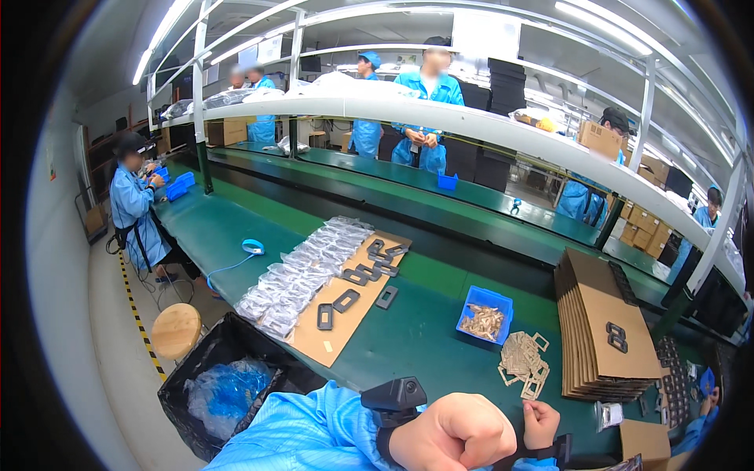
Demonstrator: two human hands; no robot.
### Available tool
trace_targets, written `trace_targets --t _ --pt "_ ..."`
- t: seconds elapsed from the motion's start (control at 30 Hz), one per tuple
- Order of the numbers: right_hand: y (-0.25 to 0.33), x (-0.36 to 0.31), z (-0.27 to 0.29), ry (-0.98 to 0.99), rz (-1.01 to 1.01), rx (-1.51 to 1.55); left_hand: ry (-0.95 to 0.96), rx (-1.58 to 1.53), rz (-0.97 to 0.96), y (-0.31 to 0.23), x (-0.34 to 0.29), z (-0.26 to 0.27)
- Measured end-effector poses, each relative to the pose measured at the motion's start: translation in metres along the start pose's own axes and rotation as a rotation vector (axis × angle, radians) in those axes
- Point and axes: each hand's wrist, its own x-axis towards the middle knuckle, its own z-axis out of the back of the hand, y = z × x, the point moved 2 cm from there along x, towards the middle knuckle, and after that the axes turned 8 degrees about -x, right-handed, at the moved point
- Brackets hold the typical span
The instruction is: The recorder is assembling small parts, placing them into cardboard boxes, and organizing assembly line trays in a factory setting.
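Note:
My left hand (455, 433) is at the bottom centre, its fingers curled into a closed shape; what it holds, if anything, is hidden behind the knuckles. Just right of it, my right hand (541, 425) is closed too, fingertips pinched together. Beyond my right hand lies a loose pile of tan rectangular frames (518, 358), its nearest pieces close to the fingertips. I cannot make out whether the right hand grips anything. A blue bin (506, 320) with small tan pieces stands behind the pile. Black rectangular frames (345, 300) lie on a cardboard sheet (320, 342) to the left.
Rows of clear-bagged parts (302, 271) cover the cardboard's left side. A cardboard stack (605, 330) with two black frames on top stands right. A black-lined waste bin (206, 349) and wooden stool (177, 330) are at left. A co-worker (135, 200) stands far left; others are behind the shelf.

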Motion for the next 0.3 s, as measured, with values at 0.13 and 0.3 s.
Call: trace_targets --t 0.13,0.3 --pt "0.010 -0.001 0.002 0.016 -0.009 -0.028 0.012 0.001 0.006 0.003 -0.003 0.008" --pt "0.006 -0.001 0.002 0.023 0.000 -0.034 0.005 -0.018 0.004 0.006 -0.006 0.013"
